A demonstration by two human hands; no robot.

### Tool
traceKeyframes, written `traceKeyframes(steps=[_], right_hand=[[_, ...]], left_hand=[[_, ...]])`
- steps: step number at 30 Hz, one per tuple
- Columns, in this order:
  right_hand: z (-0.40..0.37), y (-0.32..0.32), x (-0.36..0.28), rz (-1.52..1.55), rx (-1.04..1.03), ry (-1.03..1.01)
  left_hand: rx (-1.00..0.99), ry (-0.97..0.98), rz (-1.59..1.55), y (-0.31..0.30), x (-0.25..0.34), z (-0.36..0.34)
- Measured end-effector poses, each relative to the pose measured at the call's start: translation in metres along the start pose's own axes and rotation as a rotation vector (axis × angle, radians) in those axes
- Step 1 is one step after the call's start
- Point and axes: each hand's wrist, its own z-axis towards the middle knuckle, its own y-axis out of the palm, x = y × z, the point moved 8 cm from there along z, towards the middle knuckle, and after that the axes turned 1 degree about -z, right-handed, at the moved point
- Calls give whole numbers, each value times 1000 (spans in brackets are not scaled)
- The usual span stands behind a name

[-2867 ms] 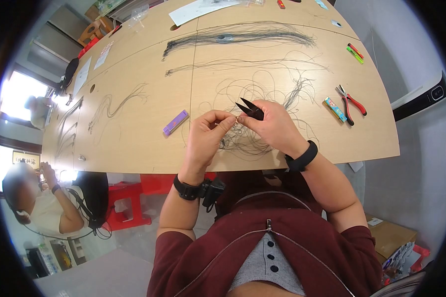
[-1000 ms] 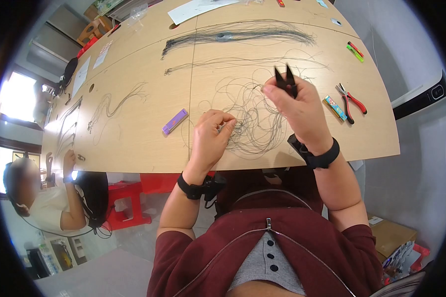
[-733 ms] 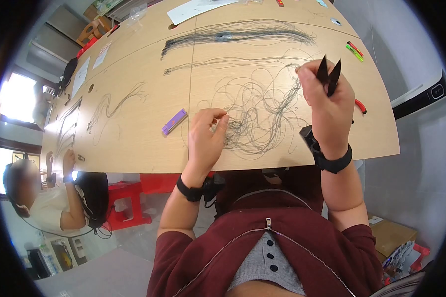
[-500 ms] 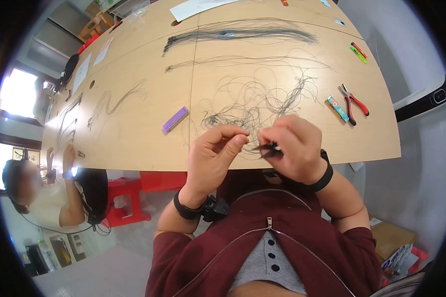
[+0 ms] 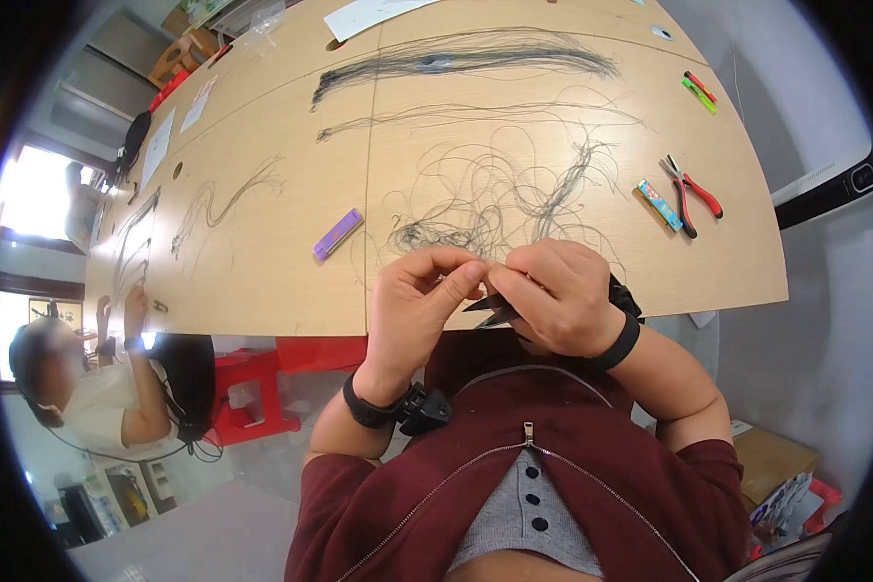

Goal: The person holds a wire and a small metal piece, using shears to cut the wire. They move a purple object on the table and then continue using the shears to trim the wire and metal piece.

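Note:
My left hand (image 5: 417, 306) is closed, thumb and forefinger pinched together at the table's front edge. Whatever lies between those fingertips is too fine to make out. My right hand (image 5: 558, 296) is closed around black scissors (image 5: 490, 312), whose two pointed blades stick out to the left below the fingers. Its thumb and forefinger almost meet the left fingertips. Just beyond both hands spreads a loose tangle of thin dark lines (image 5: 436, 236), some with small hooks at their ends.
On the table (image 5: 291, 291) are a purple box (image 5: 338, 235), a blue box (image 5: 659, 206) and red-handled pliers (image 5: 691, 194). Farther back lie a thin strand bundle (image 5: 485, 114) and a thicker one (image 5: 466, 63). Another person (image 5: 116, 388) works at the left edge, near a red stool (image 5: 252, 383).
My right hand has turned and moved left, bringing its fingertips up to the left ones. The scissor blades now point left, below the fingers. The left hand has barely moved.

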Motion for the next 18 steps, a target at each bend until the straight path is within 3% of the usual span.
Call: traceKeyframes(steps=[5,8,11,14,18], right_hand=[[-1,2,4,-7,-22,50],[0,-1,20,235,-13,210],[-7,1,47,473,53,572],[-11,12,54,613,-107,617],[-17,18,53,656,-186,672]], left_hand=[[30,4,36,-4,-3,3],[60,-17,64,-7,-6,4],[65,97,273,-4,0,2],[35,231,468,3,10,2],[46,312,453,8,19,1]])
